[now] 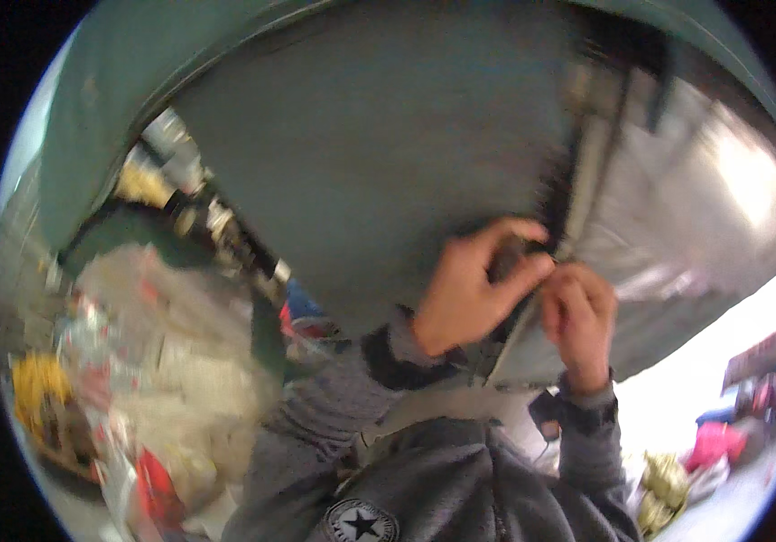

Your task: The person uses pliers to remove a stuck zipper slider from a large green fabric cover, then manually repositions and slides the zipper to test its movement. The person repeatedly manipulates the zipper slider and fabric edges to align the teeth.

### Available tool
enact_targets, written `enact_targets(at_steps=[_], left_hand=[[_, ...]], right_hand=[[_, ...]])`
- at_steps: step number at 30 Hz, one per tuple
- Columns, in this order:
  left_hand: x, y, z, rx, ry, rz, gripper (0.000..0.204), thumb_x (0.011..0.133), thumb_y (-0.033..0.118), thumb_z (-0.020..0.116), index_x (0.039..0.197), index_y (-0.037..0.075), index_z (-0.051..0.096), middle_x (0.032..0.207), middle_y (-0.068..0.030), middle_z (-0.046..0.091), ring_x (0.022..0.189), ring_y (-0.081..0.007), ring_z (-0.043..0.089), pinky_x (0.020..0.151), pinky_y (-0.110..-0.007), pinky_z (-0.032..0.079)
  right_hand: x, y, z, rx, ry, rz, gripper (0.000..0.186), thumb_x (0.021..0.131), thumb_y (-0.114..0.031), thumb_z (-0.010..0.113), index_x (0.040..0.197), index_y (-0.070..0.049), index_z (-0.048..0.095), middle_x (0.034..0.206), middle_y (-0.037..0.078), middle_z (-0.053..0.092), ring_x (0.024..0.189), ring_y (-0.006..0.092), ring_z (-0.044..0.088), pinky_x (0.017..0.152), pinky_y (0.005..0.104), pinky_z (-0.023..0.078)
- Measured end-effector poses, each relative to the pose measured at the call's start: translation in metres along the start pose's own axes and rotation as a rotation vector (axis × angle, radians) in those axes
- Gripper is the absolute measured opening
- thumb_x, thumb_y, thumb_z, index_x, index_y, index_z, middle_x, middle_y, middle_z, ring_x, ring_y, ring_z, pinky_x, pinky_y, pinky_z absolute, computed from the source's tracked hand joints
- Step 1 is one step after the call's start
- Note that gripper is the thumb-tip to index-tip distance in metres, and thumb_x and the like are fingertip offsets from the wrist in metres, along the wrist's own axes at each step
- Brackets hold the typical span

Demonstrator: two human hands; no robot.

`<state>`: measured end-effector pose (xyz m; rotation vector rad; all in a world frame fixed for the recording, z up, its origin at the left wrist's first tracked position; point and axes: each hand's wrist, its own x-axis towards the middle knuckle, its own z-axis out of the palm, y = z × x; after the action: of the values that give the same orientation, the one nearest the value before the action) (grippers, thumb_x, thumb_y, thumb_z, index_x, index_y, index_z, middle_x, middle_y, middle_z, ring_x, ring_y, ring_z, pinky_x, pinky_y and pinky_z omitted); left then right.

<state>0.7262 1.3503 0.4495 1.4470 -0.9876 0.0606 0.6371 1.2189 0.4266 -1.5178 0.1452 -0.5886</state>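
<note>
Meeting at the right edge of a dark grey-green sheet (361, 163) — left hand (469, 294) and right hand (582, 312), close together.
At far left sits a yellow item (40, 384), then pale plastic bags (189, 370) with a red piece (159, 488) low among them; the sheet spreads across the middle, where the left thumb and forefinger curve toward each other around something dark, their grip impossible to tell; just beside them, near a pale strip (591, 167) along the sheet's edge, the right fingers curl inward — blur hides whether they hold anything; beyond are a shiny silvery sheet (677, 217), an olive-green bundle (665, 492) and a pink one (717, 444).
</note>
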Motion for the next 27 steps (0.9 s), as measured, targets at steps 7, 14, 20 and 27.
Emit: enact_targets(at_steps=[7,14,20,27], left_hand=[[-0.115,-0.046,-0.078,-0.368,0.359,-0.236,0.017,0.091,0.012,0.059,0.107,0.005,0.058,0.068,0.0035,0.05,0.059,-0.0032,0.042,0.053,-0.02,0.035],[-0.202,-0.182,-0.187,0.333,0.77,-0.55,0.023,0.093,0.027,0.059,0.092,0.004,0.054,0.07,0.0,0.051,0.063,-0.0086,0.045,0.058,-0.026,0.038],[-0.188,-0.28,-0.232,0.3,1.003,-0.826,0.038,0.09,0.039,0.06,0.086,0.002,0.053,0.077,-0.0065,0.052,0.073,-0.0176,0.049,0.066,-0.036,0.042],[-0.102,-0.367,-0.312,0.782,0.836,-0.75,0.094,0.077,0.056,0.067,0.128,-0.016,0.034,0.123,-0.0364,0.047,0.114,-0.0449,0.048,0.1,-0.043,0.035]], right_hand=[[0.003,0.02,0.011,0.09,-0.026,-0.064,0.026,0.092,-0.018,0.046,0.07,-0.005,0.047,0.046,0.001,0.036,0.035,0.0064,0.029,0.032,0.0215,0.021],[0.009,0.038,0.004,0.152,-0.005,-0.062,0.028,0.096,-0.025,0.044,0.074,-0.007,0.045,0.051,-0.002,0.033,0.038,0.0055,0.025,0.033,0.0202,0.02],[0.006,0.06,-0.013,-0.002,0.237,-0.034,0.03,0.097,-0.026,0.043,0.073,-0.009,0.045,0.05,-0.003,0.03,0.037,0.0054,0.022,0.033,0.0204,0.018],[0.006,0.076,-0.057,-0.264,0.154,-0.219,0.031,0.097,-0.028,0.043,0.072,-0.01,0.044,0.048,-0.003,0.03,0.038,0.0033,0.024,0.033,0.0195,0.018]])
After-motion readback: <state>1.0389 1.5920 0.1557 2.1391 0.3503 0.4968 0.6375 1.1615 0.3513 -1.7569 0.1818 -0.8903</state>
